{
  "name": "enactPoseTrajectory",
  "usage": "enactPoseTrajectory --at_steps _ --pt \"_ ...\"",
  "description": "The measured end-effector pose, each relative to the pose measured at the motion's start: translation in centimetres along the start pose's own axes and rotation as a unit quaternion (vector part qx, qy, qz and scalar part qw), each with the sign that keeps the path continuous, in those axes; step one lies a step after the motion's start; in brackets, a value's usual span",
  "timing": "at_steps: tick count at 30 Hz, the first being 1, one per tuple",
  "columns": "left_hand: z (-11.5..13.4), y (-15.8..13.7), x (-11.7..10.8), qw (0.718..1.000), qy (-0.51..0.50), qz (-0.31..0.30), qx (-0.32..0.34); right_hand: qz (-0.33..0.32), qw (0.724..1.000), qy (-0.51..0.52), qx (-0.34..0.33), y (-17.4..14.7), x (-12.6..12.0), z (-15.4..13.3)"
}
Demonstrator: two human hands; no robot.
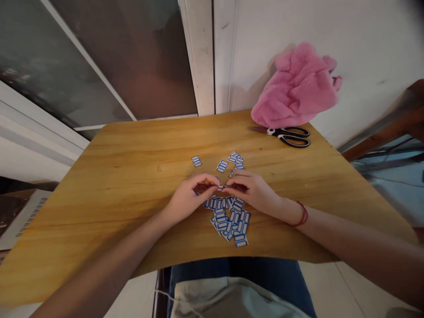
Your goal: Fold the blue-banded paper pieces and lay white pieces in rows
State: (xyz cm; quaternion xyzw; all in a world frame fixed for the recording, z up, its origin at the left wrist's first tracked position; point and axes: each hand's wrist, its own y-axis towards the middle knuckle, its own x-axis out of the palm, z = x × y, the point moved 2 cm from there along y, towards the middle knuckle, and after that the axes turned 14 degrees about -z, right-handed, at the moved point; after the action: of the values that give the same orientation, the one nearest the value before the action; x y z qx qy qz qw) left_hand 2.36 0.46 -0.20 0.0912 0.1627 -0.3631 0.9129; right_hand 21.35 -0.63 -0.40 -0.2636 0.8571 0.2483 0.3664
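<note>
My left hand (195, 194) pinches one end of a small blue-edged white label (220, 188). The other end is between the thumb and fingers of my right hand (253, 192), which wears a red cord at the wrist. Both hands hover just over the middle of the table. Below them spreads a loose pile of similar blue-and-white labels (243, 221), many overlapping. A separate label piece (196, 161) lies beyond my left hand, another piece (222, 166) lies beyond the fingertips, and a small cluster (236, 158) rests beyond my right hand. My fingers partly hide the held label.
Black-handled scissors (288, 134) lie at the back right of the wooden table (132, 176), blades toward the left. Behind them a pink plush cloth (298, 88) leans against the wall. A sliding glass door (132, 53) borders the back left; a box (23, 216) stands left of the table.
</note>
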Motion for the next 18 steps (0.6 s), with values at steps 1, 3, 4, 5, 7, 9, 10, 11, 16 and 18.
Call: enactPoseTrajectory --at_steps 1,3,4,5,7,9,10,11,16,18 --pt "0.0 0.0 0.0 1.000 -0.012 0.002 -0.001 -0.004 1.000 0.006 0.005 0.0 0.0 -0.1" --pt "0.1 0.0 -0.1 1.000 -0.010 0.007 0.001 -0.009 0.999 0.029 0.018 0.0 -0.1 -0.1" --pt "0.2 0.0 -0.1 1.000 0.005 0.008 0.004 -0.012 0.999 0.043 0.028 0.0 -0.1 -0.1" --pt "0.3 -0.1 -0.2 1.000 0.024 0.009 0.009 -0.013 0.997 0.058 0.040 0.0 -0.1 -0.1" --pt "0.6 -0.1 -0.2 0.997 0.067 0.012 0.025 -0.017 0.995 0.082 0.063 0.0 -0.1 0.0" --pt "0.8 -0.1 -0.1 0.993 0.108 0.012 0.043 -0.020 0.992 0.097 0.079 0.0 0.0 0.1" --pt "0.9 -0.1 -0.1 0.991 0.127 0.013 0.050 -0.022 0.991 0.102 0.084 0.1 0.0 0.1" --pt "1.0 -0.1 0.0 0.988 0.143 0.015 0.054 -0.025 0.990 0.110 0.089 0.1 0.0 0.1" --pt "1.1 -0.1 0.1 0.976 0.209 0.014 0.067 -0.044 0.970 0.210 0.117 0.0 0.2 0.1" --pt "1.0 -0.2 0.3 0.969 0.236 0.012 0.066 -0.053 0.957 0.258 0.125 0.0 0.3 0.1"
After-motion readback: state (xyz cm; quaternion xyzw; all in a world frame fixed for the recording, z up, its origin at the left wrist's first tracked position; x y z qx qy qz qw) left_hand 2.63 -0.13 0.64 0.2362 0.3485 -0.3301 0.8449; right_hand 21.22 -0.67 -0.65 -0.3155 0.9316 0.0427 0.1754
